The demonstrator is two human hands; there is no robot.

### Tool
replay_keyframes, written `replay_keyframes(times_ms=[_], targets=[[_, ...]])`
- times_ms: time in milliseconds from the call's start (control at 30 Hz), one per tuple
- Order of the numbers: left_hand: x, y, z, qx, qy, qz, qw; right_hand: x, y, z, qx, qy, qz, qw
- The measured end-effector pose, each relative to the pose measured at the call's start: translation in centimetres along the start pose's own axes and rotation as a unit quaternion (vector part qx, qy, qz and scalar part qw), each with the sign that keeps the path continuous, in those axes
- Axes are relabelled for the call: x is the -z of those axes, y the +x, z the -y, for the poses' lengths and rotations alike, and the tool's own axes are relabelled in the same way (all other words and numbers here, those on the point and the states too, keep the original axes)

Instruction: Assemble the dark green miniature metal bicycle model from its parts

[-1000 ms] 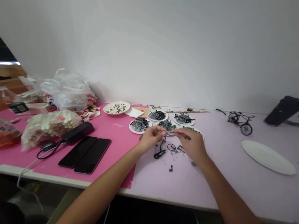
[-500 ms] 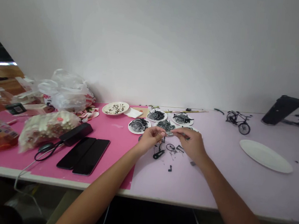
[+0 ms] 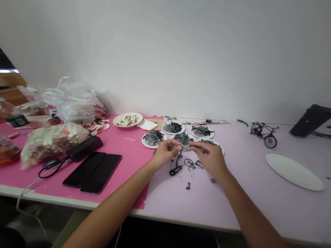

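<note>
My left hand (image 3: 165, 152) and my right hand (image 3: 210, 157) meet above the middle of the table, fingertips pinched on a thin, light rod-like piece (image 3: 185, 146) that spans between them. Just behind the hands, small plates hold dark wheels and other parts; one such plate (image 3: 144, 141) is left of my left hand. Below the hands lie loose dark pieces: a small ring-shaped wheel (image 3: 189, 162), a black elongated part (image 3: 175, 170) and a little black piece (image 3: 188, 186). A small assembled black bicycle (image 3: 264, 134) stands at the right.
Two black phones (image 3: 101, 173), a black case (image 3: 85, 148) with a cable, and a bag of white sticks (image 3: 52, 141) lie left. A cream plate (image 3: 127, 119) with bits stands behind. At right are a white oval plate (image 3: 294, 172) and a dark tumbler (image 3: 312, 121).
Both hands keep their pinched hold on the thin piece, with only very slight finger movement. The objects on the table look unchanged.
</note>
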State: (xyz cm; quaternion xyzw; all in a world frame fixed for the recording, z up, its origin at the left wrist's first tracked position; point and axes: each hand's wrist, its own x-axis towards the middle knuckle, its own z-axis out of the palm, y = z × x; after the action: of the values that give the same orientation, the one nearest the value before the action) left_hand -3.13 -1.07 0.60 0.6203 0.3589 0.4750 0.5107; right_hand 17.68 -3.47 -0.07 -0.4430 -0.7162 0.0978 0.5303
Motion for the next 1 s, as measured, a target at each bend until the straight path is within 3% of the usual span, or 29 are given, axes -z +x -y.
replay_keyframes(times_ms=[500,1000], targets=[[0.0,0.0,0.1,-0.02,0.02,-0.018,0.999,0.2,0.0,0.5,-0.041,0.002,0.063,0.997],[-0.2,0.4,1.0,-0.034,0.011,0.011,0.999,0.3,-0.2,2.2,-0.068,0.01,0.141,0.988]])
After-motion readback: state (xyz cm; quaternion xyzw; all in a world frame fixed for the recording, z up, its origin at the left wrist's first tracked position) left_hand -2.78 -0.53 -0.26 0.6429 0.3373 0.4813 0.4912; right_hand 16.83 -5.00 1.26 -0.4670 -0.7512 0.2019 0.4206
